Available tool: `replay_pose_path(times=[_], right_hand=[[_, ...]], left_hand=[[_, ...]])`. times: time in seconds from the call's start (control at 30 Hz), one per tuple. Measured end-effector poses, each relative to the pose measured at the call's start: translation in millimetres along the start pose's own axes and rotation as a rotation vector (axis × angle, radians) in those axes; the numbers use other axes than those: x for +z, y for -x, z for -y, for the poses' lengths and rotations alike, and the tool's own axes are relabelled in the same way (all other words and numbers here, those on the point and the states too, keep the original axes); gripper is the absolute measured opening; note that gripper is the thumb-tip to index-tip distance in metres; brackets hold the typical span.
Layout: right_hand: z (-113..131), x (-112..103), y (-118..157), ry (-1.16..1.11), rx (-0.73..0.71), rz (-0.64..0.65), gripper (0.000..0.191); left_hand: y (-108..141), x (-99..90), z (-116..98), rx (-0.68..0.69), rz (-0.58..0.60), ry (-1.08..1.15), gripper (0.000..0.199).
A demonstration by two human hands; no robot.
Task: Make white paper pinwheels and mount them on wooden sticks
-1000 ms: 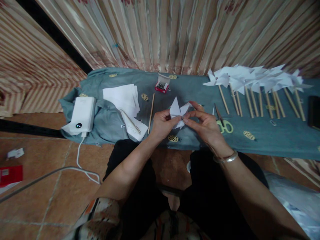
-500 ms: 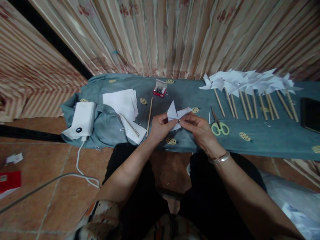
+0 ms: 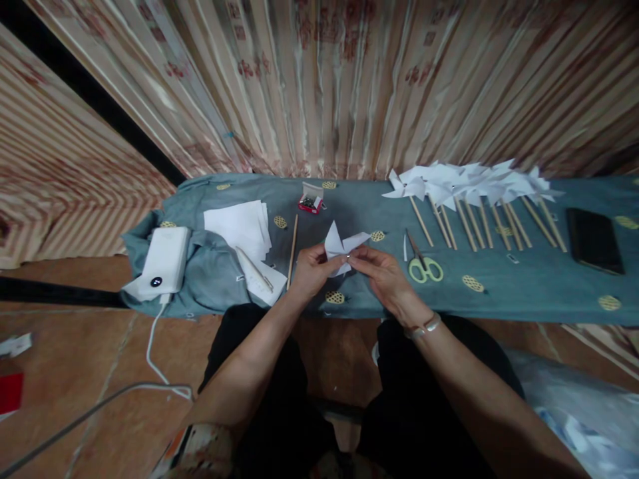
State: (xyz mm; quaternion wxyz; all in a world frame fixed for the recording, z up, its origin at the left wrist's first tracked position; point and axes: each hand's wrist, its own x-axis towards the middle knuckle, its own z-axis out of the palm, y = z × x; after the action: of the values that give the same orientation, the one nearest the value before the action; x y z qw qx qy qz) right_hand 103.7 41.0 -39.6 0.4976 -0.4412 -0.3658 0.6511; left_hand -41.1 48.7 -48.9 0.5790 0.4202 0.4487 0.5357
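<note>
A white paper pinwheel point(image 3: 335, 241) with folded blades is held up over the cloth between both hands. My left hand point(image 3: 313, 267) grips its left side, thumb pressed near the centre. Thumb and forefinger of my right hand point(image 3: 380, 273) pinch at that centre, where a small shiny tack head point(image 3: 348, 257) shows. The pinwheel's lower part is partly covered by my fingers. A thin wooden stick point(image 3: 292, 249) lies just left of my left hand. Beyond the hands stands an opened small red box point(image 3: 310, 205) of metal tacks.
Finished pinwheels on sticks point(image 3: 464, 183) lie in an overlapping row at back right. Green-handled scissors point(image 3: 425, 269) and a dark phone point(image 3: 595, 241) lie to the right. At left are white paper sheets point(image 3: 234, 223), a pen point(image 3: 254, 268) and a corded white power bank point(image 3: 164, 259).
The view has tilted up and turned slightly right, so everything sits lower and further left. Both hands keep their hold on the pinwheel, fingers barely shifted at its centre.
</note>
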Motion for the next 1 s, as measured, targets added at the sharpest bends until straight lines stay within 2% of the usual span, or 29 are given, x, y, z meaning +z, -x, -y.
replay_pose_path(times=[0.13,0.33,0.5,0.63,0.83,1.0], right_hand=[[0.0,2.9,1.7,-0.036,-0.026,-0.032,0.022],[-1.6,4.9,-0.8,-0.09,-0.019,-0.127,0.029],[1.1,6.3,-0.7,-0.09,-0.021,-0.07,0.039],[2.2,4.3,0.3,-0.078,0.013,-0.022,0.035],[0.2,0.6,-1.8,-0.049,0.049,-0.038,0.033],[-2.2,-2.6,-5.9,0.018,0.021,-0.055,0.033]], left_hand=[[0.1,0.3,-2.1,-0.014,0.007,0.004,0.033],[0.5,0.1,-1.5,-0.022,0.003,0.032,0.035],[1.3,-1.0,-1.9,-0.03,0.017,0.052,0.036],[2.5,-1.4,-1.0,-0.037,0.02,0.068,0.036],[3.0,-0.8,0.1,-0.055,0.008,0.086,0.033],[1.9,-1.9,2.2,-0.062,0.014,0.062,0.033]])
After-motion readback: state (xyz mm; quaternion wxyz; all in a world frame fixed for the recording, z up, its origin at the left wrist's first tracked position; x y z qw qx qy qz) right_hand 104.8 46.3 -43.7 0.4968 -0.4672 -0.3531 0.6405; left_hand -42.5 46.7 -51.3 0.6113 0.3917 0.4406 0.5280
